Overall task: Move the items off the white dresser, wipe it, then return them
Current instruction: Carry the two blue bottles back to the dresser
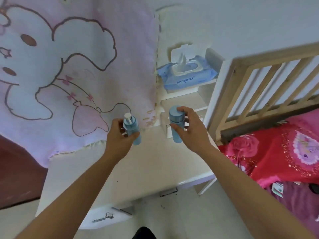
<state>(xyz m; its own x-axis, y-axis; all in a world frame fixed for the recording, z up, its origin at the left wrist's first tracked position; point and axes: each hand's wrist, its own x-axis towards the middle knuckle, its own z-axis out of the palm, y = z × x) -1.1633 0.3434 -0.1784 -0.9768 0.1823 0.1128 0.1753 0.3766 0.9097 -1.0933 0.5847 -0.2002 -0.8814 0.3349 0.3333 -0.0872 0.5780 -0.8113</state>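
My left hand point(119, 133) grips a light blue pump bottle point(132, 129) with a white pump head, held above the back of the white dresser top point(138, 166). My right hand point(189, 130) holds a light blue capped bottle point(175, 121), thumb on one side and fingers over its cap. Both bottles are upright and apart from each other. I cannot tell whether either bottle touches the surface. A blue pack of wet wipes point(186, 75) with its white lid flipped up sits on a small raised shelf at the back right.
A pink cartoon-print cloth point(72, 66) hangs over the wall at the left and drapes onto the dresser's back edge. A wooden bed frame point(269, 80) with red and pink bedding point(276, 152) stands close on the right. A drawer handle point(103, 218) shows below the front edge.
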